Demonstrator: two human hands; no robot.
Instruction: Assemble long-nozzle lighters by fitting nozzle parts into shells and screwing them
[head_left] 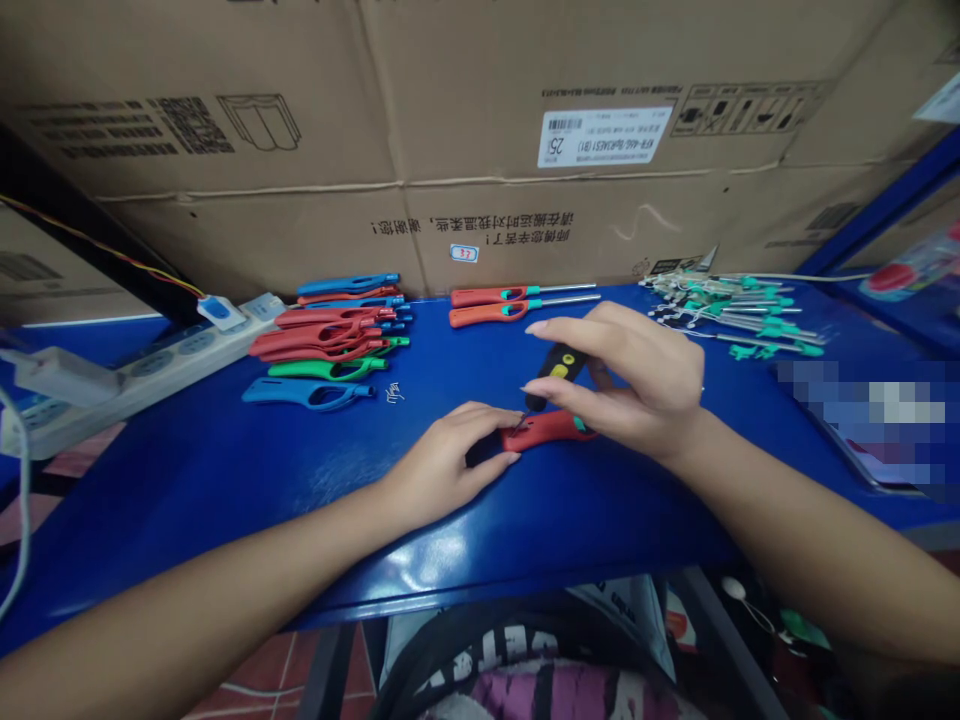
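My left hand (pixel 454 460) is closed on the handle end of a red gas lighter (pixel 546 430), pinching it between thumb and fingers against the table. Gripped in my right hand (pixel 641 380) is a screwdriver (pixel 561 368) with a black and yellow handle. It slants down to the left, and its tip meets the lighter's body near my left fingertips. A bit of turquoise shows on the lighter beside my right hand, which hides its far end. A few small screws (pixel 393 393) lie on the table, left of the lighter.
Several coloured lighter shells (pixel 322 340) are piled at the left, beside a power strip (pixel 172 365). Two red-orange lighters (pixel 491 312) with metal tubes lie at the back. Turquoise-and-metal lighter parts (pixel 750 315) lie back right, near a phone-like device (pixel 862 430). Cardboard (pixel 300 230) walls the back.
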